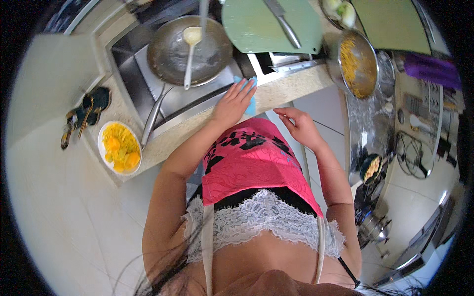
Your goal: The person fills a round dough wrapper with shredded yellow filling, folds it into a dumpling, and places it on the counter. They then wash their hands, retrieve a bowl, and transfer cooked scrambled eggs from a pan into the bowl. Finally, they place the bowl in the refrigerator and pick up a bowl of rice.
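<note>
My left hand (233,101) lies palm down with its fingers stretched over a blue cloth (251,107), pressing it against the front edge of the stone counter (281,92). Parts of the cloth show past the fingertips and beside the fingers. Off to the right, my right hand (300,125) hangs in the air in front of the counter, fingers bent, thumb apart, holding nothing. Just beyond my left hand, a wok (166,63) sits in the steel sink (142,63), and a pale ladle (189,63) rests inside it. The wok's metal handle (152,122) points toward me over the counter edge.
A green cutting board (251,29) carries a knife (283,26). Right of it stands a steel bowl (366,70) with yellow shreds. An oval dish (137,162) of yellow food sits at the left counter corner. A small pan (364,166) and a steel pot (374,227) are far right.
</note>
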`<state>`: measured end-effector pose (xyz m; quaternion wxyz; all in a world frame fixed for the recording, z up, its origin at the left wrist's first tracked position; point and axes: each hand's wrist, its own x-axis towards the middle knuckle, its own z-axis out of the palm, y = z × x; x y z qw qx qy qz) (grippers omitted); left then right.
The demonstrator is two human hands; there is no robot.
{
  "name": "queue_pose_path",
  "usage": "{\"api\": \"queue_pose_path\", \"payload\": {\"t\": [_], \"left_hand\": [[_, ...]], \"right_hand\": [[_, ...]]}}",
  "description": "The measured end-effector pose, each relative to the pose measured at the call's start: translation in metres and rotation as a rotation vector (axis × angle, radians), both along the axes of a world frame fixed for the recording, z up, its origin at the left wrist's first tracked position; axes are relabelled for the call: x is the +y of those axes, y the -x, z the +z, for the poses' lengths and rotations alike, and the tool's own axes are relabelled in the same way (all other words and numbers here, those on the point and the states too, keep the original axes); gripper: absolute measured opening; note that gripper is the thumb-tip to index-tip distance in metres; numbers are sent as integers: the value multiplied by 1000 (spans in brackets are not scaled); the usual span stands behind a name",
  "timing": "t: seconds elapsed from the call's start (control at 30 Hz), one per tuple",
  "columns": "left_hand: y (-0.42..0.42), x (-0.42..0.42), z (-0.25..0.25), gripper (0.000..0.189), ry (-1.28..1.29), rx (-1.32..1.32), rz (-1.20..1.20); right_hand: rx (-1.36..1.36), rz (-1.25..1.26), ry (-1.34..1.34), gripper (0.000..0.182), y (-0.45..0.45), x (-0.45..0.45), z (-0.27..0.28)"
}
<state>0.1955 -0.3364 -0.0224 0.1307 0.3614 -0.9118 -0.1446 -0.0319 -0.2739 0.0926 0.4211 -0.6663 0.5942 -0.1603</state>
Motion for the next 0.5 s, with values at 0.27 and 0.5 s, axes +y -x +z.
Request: {"api": "queue_pose_path", "payload": {"t": [0.27,0.5], "left_hand": [[162,-21,-3,49,122,80,3],[23,50,-20,56,99,-172,438]], "right_hand": [[-31,-240,-27,21,65,51,6],[-117,-157,-59,21,136,64,-24]]}}
